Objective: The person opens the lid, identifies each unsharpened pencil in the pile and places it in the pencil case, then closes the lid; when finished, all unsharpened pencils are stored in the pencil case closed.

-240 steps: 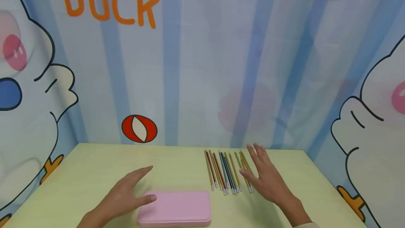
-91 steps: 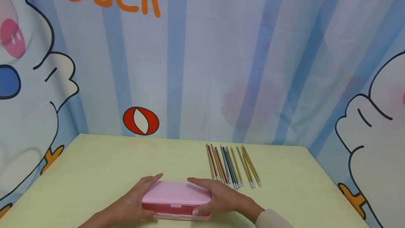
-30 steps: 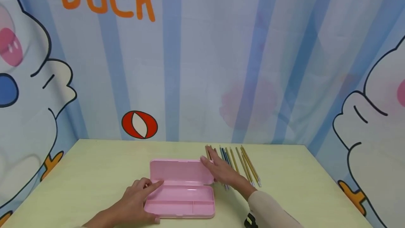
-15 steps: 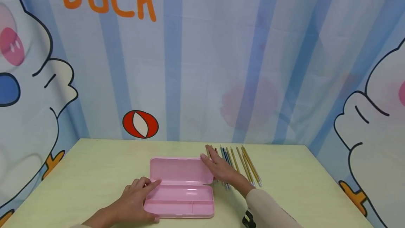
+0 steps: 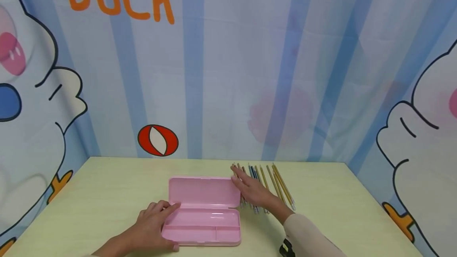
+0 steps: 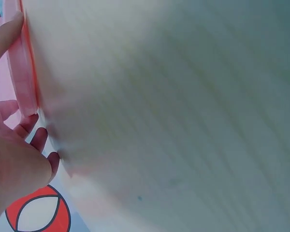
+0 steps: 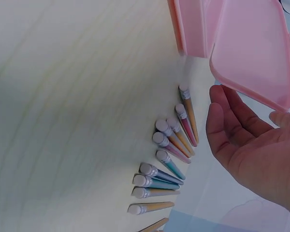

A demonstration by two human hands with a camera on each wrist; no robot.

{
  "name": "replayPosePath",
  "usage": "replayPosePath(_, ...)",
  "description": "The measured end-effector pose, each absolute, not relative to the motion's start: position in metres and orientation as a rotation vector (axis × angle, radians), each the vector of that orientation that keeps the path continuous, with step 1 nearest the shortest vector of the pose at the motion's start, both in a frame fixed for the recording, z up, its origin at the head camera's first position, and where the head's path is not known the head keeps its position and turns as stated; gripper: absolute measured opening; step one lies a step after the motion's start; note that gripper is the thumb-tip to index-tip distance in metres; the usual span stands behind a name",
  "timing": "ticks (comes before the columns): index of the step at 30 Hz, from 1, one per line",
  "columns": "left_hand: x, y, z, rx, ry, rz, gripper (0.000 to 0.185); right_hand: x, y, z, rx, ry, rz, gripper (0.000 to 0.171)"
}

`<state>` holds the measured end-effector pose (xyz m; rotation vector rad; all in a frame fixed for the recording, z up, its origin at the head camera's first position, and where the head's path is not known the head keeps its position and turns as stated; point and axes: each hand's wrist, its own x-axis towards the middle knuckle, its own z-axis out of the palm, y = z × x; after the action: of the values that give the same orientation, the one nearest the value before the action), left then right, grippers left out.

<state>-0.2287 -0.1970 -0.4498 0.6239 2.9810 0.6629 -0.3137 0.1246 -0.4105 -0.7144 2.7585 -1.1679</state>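
The pink pencil case (image 5: 203, 211) lies opened flat on the tabletop (image 5: 107, 197), lid tilted back, its tray bare – so the opening step looks done and the filling step is at hand. The left hand (image 5: 153, 225) steadies the case's near-left edge, its fingers (image 6: 7, 34) lightly curled against the rim. The right hand (image 5: 255, 191) hovers over the row of pencils (image 5: 276, 185) just right of the lid, fingers (image 7: 232, 125) straight and loosely spread, holding nothing. The next move likely calls for pinching one pencil out of the tight row without rolling its neighbours. Counted: one case, two hands, and roughly ten pencils – the hand hides some.
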Motion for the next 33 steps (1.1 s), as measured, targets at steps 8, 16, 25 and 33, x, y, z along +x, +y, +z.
replayPosePath(8, -0.228, -0.197, -0.451, 0.594, 2.983, 0.685, 0.106, -0.315, 0.14, -0.404, -0.629, 2.711, -1.248, 0.058)
replayPosePath(16, -0.227, -0.196, -0.45, 0.501, 2.97, 0.704, 0.105, -0.32, 0.159, -0.406, -0.611, 2.706, -1.273, 0.055)
replayPosePath(25, -0.226, -0.197, -0.452, 0.498, 2.986, 0.716, 0.106, -0.326, 0.187, -0.401, -0.652, 2.733, -1.21, 0.063)
replayPosePath(33, -0.227, -0.199, -0.452, 0.562, 3.012, 0.711, 0.108, -0.328, 0.217, -0.406, -0.574, 2.818, -1.172, 0.058)
